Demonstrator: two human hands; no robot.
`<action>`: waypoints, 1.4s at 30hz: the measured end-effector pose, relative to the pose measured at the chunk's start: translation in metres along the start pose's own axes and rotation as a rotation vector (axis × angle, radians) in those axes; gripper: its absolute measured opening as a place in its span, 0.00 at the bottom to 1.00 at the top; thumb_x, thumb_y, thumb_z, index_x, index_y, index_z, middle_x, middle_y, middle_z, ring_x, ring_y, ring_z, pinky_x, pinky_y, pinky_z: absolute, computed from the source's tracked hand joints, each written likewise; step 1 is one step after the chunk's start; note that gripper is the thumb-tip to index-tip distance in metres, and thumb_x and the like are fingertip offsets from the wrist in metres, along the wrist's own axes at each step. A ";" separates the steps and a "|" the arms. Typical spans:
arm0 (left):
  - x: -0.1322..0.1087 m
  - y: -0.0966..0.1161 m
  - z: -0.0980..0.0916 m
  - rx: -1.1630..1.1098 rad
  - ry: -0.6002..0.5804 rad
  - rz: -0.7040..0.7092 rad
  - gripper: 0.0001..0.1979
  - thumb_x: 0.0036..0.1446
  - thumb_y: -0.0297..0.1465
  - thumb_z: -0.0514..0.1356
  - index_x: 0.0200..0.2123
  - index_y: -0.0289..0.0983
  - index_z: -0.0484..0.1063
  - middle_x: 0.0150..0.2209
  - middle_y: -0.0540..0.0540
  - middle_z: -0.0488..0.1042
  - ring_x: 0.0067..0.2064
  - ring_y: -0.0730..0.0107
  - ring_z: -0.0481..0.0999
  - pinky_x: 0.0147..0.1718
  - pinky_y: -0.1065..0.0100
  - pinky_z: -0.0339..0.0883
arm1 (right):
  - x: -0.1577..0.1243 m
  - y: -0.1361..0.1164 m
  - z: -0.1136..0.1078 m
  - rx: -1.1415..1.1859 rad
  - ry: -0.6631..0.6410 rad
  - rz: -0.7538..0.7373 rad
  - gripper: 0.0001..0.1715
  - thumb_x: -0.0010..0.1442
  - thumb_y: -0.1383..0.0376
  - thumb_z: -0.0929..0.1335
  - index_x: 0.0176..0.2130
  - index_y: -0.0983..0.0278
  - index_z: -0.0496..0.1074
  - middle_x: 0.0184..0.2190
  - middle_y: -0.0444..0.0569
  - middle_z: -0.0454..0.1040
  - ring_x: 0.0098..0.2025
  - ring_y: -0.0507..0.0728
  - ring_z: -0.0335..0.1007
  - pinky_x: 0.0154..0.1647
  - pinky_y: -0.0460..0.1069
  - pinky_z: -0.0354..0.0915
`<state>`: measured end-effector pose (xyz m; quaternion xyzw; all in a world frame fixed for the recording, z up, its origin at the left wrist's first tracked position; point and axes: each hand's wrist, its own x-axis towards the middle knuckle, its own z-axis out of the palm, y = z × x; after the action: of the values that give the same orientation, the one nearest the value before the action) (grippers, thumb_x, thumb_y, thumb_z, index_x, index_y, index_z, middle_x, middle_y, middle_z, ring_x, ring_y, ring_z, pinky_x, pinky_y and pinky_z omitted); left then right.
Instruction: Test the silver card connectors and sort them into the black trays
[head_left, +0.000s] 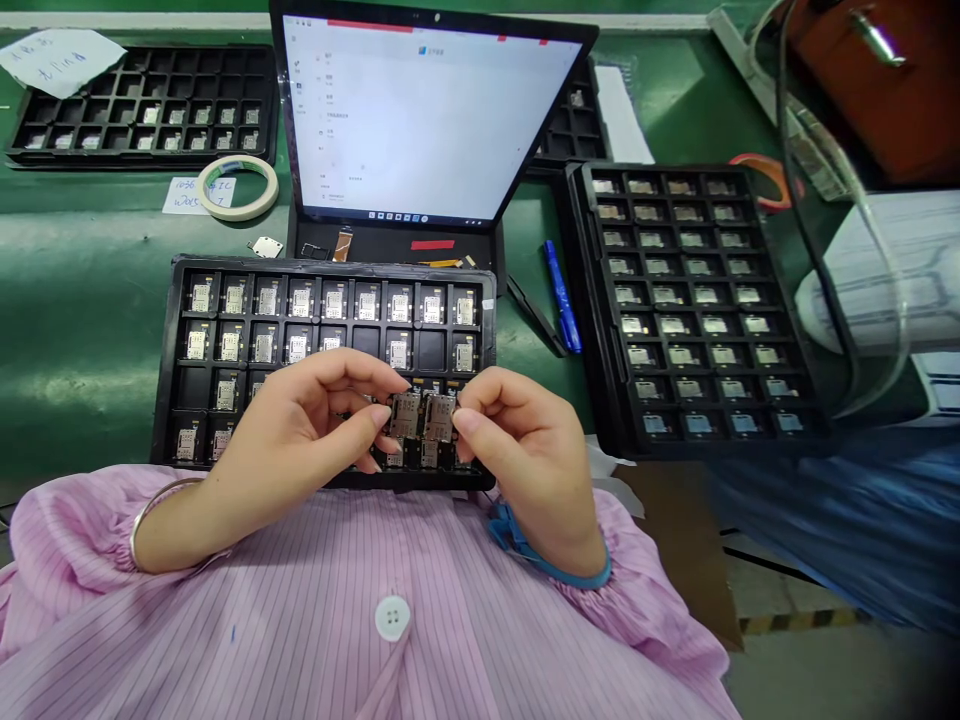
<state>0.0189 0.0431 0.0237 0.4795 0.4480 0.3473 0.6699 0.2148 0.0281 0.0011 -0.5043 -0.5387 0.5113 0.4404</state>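
Circuit modules [439, 416], two of them, are facing the camera side by side, their greyish metal covers showing small cut-outs and slots. They are sitting between the two hands, just over the lower right part of a black compartment tray [166, 380]; whether they are touching each other, I cannot tell.

The left hand [322, 410] is pinching the left module's outer edge between thumb and index finger, with the other fingers curling loosely underneath. The right hand [525, 440] is gripping the right module's outer edge in the same way, thumb in front, its remaining fingers folding inward.

Similar modules are filling many of the tray's pockets, and the left hand and forearm are hiding several in the lower rows. Behind the tray, a laptop [427, 110] is standing open with its screen glowing. To the right, black tweezers [536, 315] and a blue marker [562, 298] are lying near a second tray [596, 320]. A tape roll [271, 187] is resting partly on a handwritten note [180, 195].
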 end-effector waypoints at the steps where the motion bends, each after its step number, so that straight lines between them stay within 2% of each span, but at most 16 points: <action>1: 0.000 0.000 0.000 -0.002 0.001 0.000 0.05 0.61 0.26 0.62 0.41 0.36 0.74 0.32 0.49 0.76 0.32 0.72 0.80 0.25 0.77 0.76 | 0.000 0.000 0.000 -0.001 0.000 0.000 0.11 0.59 0.66 0.67 0.25 0.61 0.64 0.19 0.39 0.62 0.20 0.49 0.56 0.19 0.45 0.52; 14: 0.001 0.001 -0.001 0.014 0.001 0.020 0.06 0.60 0.24 0.61 0.41 0.37 0.74 0.32 0.51 0.77 0.31 0.75 0.80 0.25 0.79 0.75 | 0.000 0.002 0.000 -0.016 -0.007 -0.025 0.11 0.60 0.67 0.67 0.26 0.61 0.64 0.19 0.38 0.63 0.20 0.48 0.57 0.19 0.44 0.53; 18: 0.013 0.005 -0.014 0.157 0.165 0.112 0.07 0.58 0.24 0.61 0.40 0.36 0.74 0.31 0.51 0.76 0.30 0.74 0.80 0.25 0.78 0.74 | 0.013 0.006 -0.010 -0.179 0.184 -0.064 0.10 0.58 0.66 0.67 0.26 0.61 0.65 0.19 0.38 0.64 0.21 0.49 0.58 0.21 0.46 0.54; 20: 0.026 0.003 -0.022 0.278 0.246 0.113 0.08 0.57 0.24 0.61 0.41 0.36 0.74 0.31 0.50 0.75 0.31 0.71 0.80 0.27 0.75 0.75 | 0.026 0.011 -0.016 -0.327 0.228 -0.046 0.09 0.57 0.67 0.66 0.25 0.61 0.65 0.19 0.39 0.65 0.22 0.50 0.60 0.23 0.47 0.55; 24: 0.048 -0.007 -0.027 0.644 0.222 0.080 0.10 0.55 0.23 0.59 0.41 0.36 0.74 0.30 0.49 0.76 0.31 0.69 0.79 0.30 0.69 0.73 | 0.051 0.023 -0.020 -0.596 0.084 0.043 0.11 0.55 0.67 0.66 0.23 0.62 0.64 0.19 0.40 0.65 0.22 0.51 0.60 0.25 0.48 0.53; 28: 0.055 -0.015 -0.019 0.940 0.200 0.112 0.09 0.56 0.24 0.57 0.38 0.37 0.75 0.29 0.49 0.76 0.31 0.67 0.75 0.30 0.66 0.66 | 0.060 0.031 -0.016 -0.696 0.047 0.095 0.12 0.56 0.66 0.66 0.22 0.62 0.63 0.19 0.40 0.67 0.23 0.51 0.61 0.25 0.49 0.52; 32: 0.057 -0.021 -0.015 1.020 0.177 0.086 0.09 0.59 0.25 0.56 0.40 0.37 0.75 0.32 0.48 0.76 0.32 0.65 0.73 0.30 0.64 0.62 | 0.058 0.031 -0.014 -0.766 0.068 0.155 0.14 0.57 0.62 0.69 0.23 0.61 0.64 0.19 0.41 0.68 0.23 0.52 0.62 0.25 0.49 0.52; 37: 0.051 -0.022 -0.023 1.111 0.192 0.162 0.10 0.61 0.27 0.57 0.44 0.37 0.75 0.42 0.44 0.73 0.43 0.60 0.73 0.40 0.61 0.66 | 0.053 0.017 -0.009 -0.851 0.142 0.112 0.12 0.59 0.61 0.70 0.26 0.62 0.68 0.22 0.42 0.71 0.25 0.53 0.64 0.27 0.50 0.53; 39: 0.043 -0.016 -0.033 1.106 0.211 0.156 0.11 0.62 0.27 0.57 0.46 0.37 0.75 0.43 0.44 0.72 0.41 0.62 0.73 0.41 0.60 0.67 | 0.052 0.010 -0.002 -0.847 0.096 0.076 0.08 0.60 0.63 0.69 0.29 0.62 0.70 0.24 0.42 0.72 0.26 0.54 0.66 0.28 0.50 0.55; 42: 0.029 -0.003 -0.055 1.133 0.287 0.133 0.11 0.62 0.28 0.57 0.47 0.36 0.75 0.41 0.45 0.72 0.39 0.63 0.73 0.42 0.60 0.67 | 0.055 0.006 0.016 -0.821 -0.096 -0.023 0.03 0.61 0.68 0.68 0.34 0.62 0.72 0.28 0.44 0.74 0.31 0.55 0.68 0.31 0.50 0.59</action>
<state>-0.0220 0.0863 0.0053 0.7380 0.6189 0.1567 0.2186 0.1939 0.0811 -0.0082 -0.6078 -0.7234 0.2720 0.1826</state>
